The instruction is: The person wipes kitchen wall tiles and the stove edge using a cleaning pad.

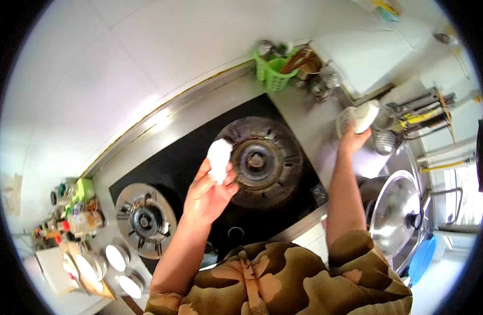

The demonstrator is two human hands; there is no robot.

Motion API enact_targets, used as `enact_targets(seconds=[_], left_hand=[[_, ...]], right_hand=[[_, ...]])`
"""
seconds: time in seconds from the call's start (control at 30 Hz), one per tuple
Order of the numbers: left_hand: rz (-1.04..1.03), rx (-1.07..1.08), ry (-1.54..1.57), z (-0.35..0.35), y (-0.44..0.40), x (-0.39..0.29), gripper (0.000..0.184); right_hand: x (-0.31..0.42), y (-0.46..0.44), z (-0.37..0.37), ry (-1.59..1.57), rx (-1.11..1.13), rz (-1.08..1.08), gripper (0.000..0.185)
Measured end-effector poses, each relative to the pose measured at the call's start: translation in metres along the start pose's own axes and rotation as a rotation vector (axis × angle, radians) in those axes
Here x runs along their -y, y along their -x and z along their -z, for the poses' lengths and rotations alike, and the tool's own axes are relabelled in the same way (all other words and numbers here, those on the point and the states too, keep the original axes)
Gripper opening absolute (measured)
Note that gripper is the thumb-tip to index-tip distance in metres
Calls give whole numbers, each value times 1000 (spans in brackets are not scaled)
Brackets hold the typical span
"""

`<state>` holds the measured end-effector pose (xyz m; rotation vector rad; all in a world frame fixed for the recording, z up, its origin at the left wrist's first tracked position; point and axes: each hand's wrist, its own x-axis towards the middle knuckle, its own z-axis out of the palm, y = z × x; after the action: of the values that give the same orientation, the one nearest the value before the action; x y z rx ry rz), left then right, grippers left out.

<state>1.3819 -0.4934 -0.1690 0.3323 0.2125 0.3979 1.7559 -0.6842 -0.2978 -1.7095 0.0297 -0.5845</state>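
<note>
Above the black gas stove top (199,123), between its two burners, my left hand (209,194) is closed round a crumpled white thing (219,157), which looks like a tissue or cloth. The large dark burner (257,163) lies just right of it, and the smaller burner (145,220) is at lower left. My right hand (355,137) reaches out to the right and grips a white object (366,115), perhaps a bottle or small container, beside glass and metal vessels near the wall. What that object is exactly cannot be made out.
A green basket (278,76) with utensils stands at the back. Knives and tools (425,113) hang at the right. A large pot with a shiny lid (396,210) is beside my right forearm. Jars (86,220) and white bowls (117,257) stand at lower left; a blue basin (422,260) is lower right.
</note>
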Motion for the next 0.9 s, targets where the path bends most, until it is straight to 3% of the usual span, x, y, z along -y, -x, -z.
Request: enact_targets(seconds=[0.17, 0.23, 0.27, 0.37, 0.43, 0.5, 0.53, 0.6, 0.67, 0.7, 0.8, 0.87, 0.9], left_hand=[[3, -21, 30, -2, -6, -2, 30], [-18, -75, -45, -2, -5, -1, 51], [4, 0, 48, 1, -6, -1, 31], [-13, 33, 74, 0, -1, 1, 31], [-33, 38, 77, 3, 3, 3, 32], [-2, -28, 56, 3, 7, 6, 47], [-13, -13, 48, 4, 9, 9, 45], [-13, -14, 55, 1, 14, 13, 45], [-13, -19, 47, -2, 16, 17, 42], [-26, -15, 44, -4, 17, 17, 42], [-76, -22, 32, -4, 28, 15, 31], [-110, -89, 23, -1, 37, 14, 26], [-148, -148, 9, -1, 37, 12, 21]], right_hand=[[20, -19, -9, 188, 104, -96, 63], [22, -16, -8, 285, 115, -143, 65], [11, -13, -9, 253, 68, -121, 65], [-17, 1, -4, 0, -17, -141, 59], [12, 36, 9, -307, -17, -258, 47], [100, 96, 18, -418, 412, -424, 31], [144, 121, 21, -420, 645, -466, 25], [194, 152, 29, -440, 1240, -417, 29], [222, 172, 36, -543, 1540, -504, 30], [224, 182, 37, -670, 1617, -628, 31], [245, 203, 38, -556, 1611, -648, 34], [254, 214, 37, -550, 1367, -485, 32], [254, 212, 39, -547, 1364, -477, 32]])
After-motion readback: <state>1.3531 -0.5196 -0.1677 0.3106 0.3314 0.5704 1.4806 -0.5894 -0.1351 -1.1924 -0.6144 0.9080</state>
